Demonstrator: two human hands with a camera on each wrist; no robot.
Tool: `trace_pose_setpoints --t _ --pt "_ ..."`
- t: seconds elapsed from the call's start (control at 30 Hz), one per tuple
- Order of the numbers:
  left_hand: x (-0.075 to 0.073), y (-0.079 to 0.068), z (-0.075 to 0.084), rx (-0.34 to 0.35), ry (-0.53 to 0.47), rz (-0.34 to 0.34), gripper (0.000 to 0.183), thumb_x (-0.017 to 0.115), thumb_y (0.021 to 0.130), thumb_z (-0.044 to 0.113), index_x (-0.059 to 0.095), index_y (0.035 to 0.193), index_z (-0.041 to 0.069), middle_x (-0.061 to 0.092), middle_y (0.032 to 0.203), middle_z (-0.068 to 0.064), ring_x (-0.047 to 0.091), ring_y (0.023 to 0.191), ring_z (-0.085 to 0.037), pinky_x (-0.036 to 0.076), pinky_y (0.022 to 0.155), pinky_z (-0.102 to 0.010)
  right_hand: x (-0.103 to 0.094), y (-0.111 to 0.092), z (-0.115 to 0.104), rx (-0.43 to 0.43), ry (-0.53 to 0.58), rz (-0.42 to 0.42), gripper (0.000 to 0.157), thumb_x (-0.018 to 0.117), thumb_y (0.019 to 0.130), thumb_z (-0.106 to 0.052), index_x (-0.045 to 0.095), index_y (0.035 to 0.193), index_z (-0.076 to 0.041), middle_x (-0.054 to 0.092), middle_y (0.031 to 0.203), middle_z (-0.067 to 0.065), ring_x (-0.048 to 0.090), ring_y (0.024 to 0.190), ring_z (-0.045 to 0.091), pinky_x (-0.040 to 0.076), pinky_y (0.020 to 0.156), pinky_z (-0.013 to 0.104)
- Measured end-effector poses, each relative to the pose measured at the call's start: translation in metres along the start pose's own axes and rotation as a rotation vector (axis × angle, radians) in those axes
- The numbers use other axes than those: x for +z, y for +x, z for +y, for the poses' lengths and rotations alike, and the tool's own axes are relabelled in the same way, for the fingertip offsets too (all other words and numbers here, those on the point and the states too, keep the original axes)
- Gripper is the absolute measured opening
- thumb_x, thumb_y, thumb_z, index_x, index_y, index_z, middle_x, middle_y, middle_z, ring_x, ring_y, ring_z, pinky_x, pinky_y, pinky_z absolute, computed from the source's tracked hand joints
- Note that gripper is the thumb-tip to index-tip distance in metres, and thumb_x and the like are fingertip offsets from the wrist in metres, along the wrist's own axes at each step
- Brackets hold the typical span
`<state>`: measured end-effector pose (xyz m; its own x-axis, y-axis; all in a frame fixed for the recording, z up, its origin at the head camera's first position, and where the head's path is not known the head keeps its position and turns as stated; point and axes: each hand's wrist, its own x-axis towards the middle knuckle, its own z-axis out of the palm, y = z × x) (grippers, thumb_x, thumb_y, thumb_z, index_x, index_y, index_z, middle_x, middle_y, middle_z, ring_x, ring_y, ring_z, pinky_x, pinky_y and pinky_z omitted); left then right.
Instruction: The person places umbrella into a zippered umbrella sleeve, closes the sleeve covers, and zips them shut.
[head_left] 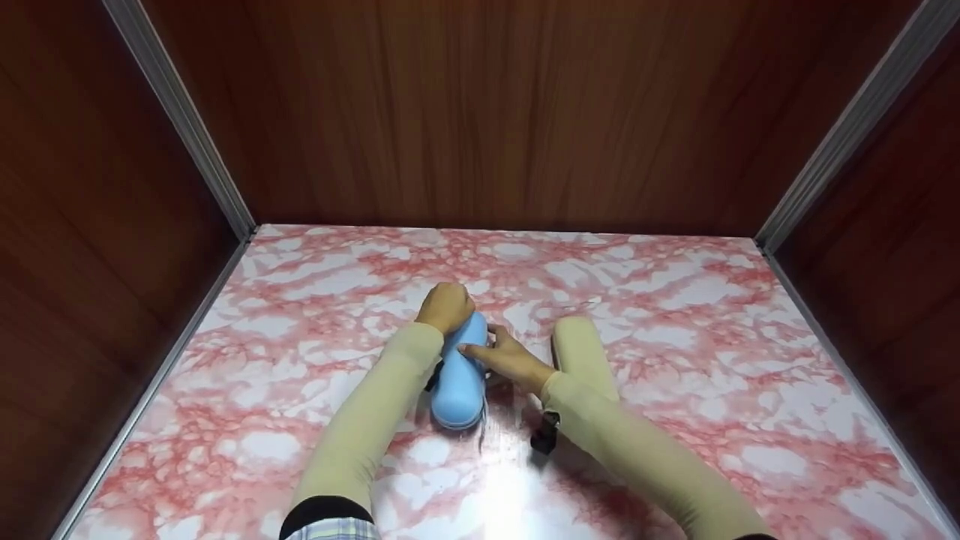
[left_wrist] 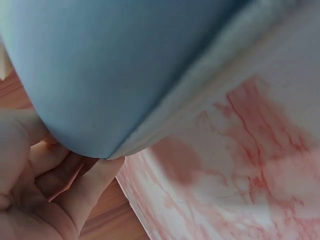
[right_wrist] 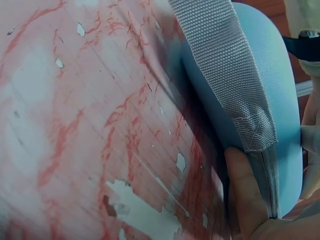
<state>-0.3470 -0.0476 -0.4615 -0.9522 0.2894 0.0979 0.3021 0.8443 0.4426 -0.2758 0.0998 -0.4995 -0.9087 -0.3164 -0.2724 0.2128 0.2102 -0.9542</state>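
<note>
A light blue, elongated zip case (head_left: pixel 459 382) lies on the table between both hands. A grey woven strap (right_wrist: pixel 225 65) and a grey zipper (right_wrist: pixel 270 180) run along its side in the right wrist view. My left hand (head_left: pixel 448 306) is at the far end, where its fingers (left_wrist: pixel 95 185) pinch the case's rounded tip by the seam in the left wrist view. From the right side my right hand (head_left: pixel 514 358) grips the case, thumb across the top and a finger (right_wrist: pixel 245 185) against the zipper side. The left palm is hidden in the head view.
A beige, rounded long case (head_left: pixel 581 349) lies to the right, partly behind the right forearm. The table (head_left: pixel 300 450) has a red-and-white marbled surface with worn patches. Brown wood-grain panels (head_left: pixel 495 112) with metal corner strips enclose the back and sides.
</note>
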Motion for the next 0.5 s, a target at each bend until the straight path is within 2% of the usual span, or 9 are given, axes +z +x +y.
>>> trace_pose_setpoints --t 0.07,0.13,0.2,0.23,0.3,0.37,0.43,0.5 --pt "-0.002 0.001 -0.002 -0.008 -0.026 -0.012 0.037 0.055 0.095 0.007 0.05 0.059 0.011 0.047 0.057 -0.003 0.041 0.055 -0.014 0.043 0.059 -0.033 -0.001 0.0 0.0 0.002 -0.003 0.003 0.087 0.069 0.093 -0.035 0.018 0.154 -0.001 0.053 0.132 0.027 0.066 0.103 0.036 0.058 0.077 0.047" --pt "-0.005 0.002 -0.004 -0.028 -0.064 -0.041 0.038 0.056 0.095 0.006 0.045 0.059 0.011 0.038 0.056 -0.001 0.034 0.054 -0.014 0.037 0.058 -0.032 -0.001 -0.001 -0.001 0.006 -0.002 0.0 0.087 0.07 0.093 -0.035 0.018 0.155 -0.001 0.052 0.133 0.028 0.066 0.102 0.035 0.058 0.077 0.046" --pt "-0.008 0.002 -0.008 -0.053 -0.101 -0.054 0.034 0.058 0.096 0.007 0.055 0.062 0.007 0.046 0.06 0.0 0.04 0.058 -0.013 0.041 0.061 -0.03 -0.001 -0.001 -0.001 0.014 0.001 -0.003 0.089 0.07 0.092 -0.036 0.017 0.155 -0.002 0.051 0.134 0.027 0.066 0.103 0.035 0.058 0.078 0.046" --pt "-0.009 0.002 -0.01 -0.061 -0.121 -0.056 0.029 0.06 0.096 0.006 0.063 0.067 0.004 0.055 0.064 -0.002 0.048 0.062 -0.013 0.045 0.065 -0.03 -0.001 -0.001 -0.001 0.017 0.0 -0.001 0.089 0.07 0.092 -0.036 0.017 0.155 -0.002 0.051 0.134 0.028 0.066 0.102 0.036 0.058 0.078 0.046" --pt "-0.01 0.002 -0.014 -0.077 -0.148 -0.064 0.016 0.064 0.096 0.005 0.075 0.085 0.001 0.07 0.083 -0.006 0.062 0.079 -0.017 0.052 0.078 -0.031 -0.001 -0.001 -0.001 0.026 0.003 0.001 0.09 0.07 0.092 -0.037 0.017 0.156 -0.003 0.049 0.135 0.028 0.066 0.102 0.037 0.057 0.079 0.047" --pt "-0.01 0.002 -0.017 -0.088 -0.164 -0.063 0.013 0.067 0.094 0.003 0.078 0.101 0.0 0.074 0.103 -0.01 0.066 0.1 -0.023 0.053 0.089 -0.036 -0.001 0.0 0.0 0.036 0.001 0.007 0.091 0.071 0.092 -0.039 0.017 0.156 -0.004 0.047 0.138 0.028 0.066 0.102 0.037 0.057 0.079 0.047" --pt "-0.009 0.001 -0.021 -0.101 -0.182 -0.068 0.015 0.068 0.093 0.001 0.078 0.104 0.0 0.074 0.107 -0.012 0.067 0.105 -0.026 0.053 0.091 -0.037 -0.001 0.0 -0.001 0.043 -0.006 0.015 0.091 0.071 0.091 -0.039 0.017 0.156 -0.004 0.046 0.139 0.029 0.066 0.102 0.037 0.057 0.079 0.047" --pt "-0.008 0.0 -0.025 -0.111 -0.195 -0.072 0.014 0.068 0.093 0.003 0.078 0.103 0.0 0.074 0.105 -0.012 0.067 0.103 -0.026 0.053 0.09 -0.037 -0.001 -0.001 -0.001 0.043 -0.008 0.018 0.091 0.071 0.091 -0.039 0.018 0.156 -0.004 0.046 0.139 0.029 0.066 0.102 0.037 0.057 0.077 0.046"
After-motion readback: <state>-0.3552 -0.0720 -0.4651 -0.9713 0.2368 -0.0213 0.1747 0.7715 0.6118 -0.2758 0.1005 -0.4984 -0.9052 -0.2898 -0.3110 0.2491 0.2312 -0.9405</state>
